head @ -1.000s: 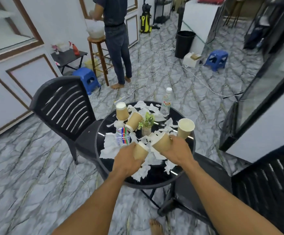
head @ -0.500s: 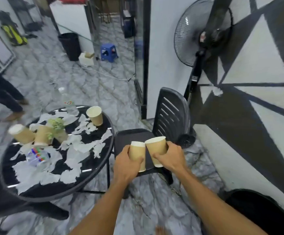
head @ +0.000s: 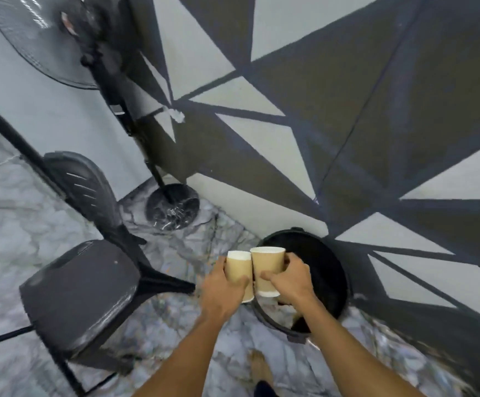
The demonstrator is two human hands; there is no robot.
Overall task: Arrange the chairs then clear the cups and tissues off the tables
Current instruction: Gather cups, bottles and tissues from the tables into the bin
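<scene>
**Two cups at the bin**

We are holding one cup in each hand, low centre of the frame. Left hand point(head: 221, 292) is curling fingers and thumb round the left cup point(head: 236, 267). Right hand point(head: 291, 279) is gripping the right cup point(head: 266, 266) the same way. Both cups are standing upright, sides touching, at the bin's point(head: 330, 262) left edge. Chair point(head: 81, 287) is sitting lower left, fan point(head: 32, 38) upper left.

Left paper cup point(head: 236, 269), right paper cup point(head: 267, 265): brown paper, matt, white rims. Chair point(head: 81, 293): dark moulded plastic, seat with dull sheen. Bin point(head: 329, 270): black plastic, smooth. Floor point(head: 18, 213): marble-patterned tile, polished, glossy. Wall point(head: 347, 110): painted, matt. Fan base point(head: 173, 209): black, glossy; fan grille point(head: 30, 41): thin wire mesh.
</scene>
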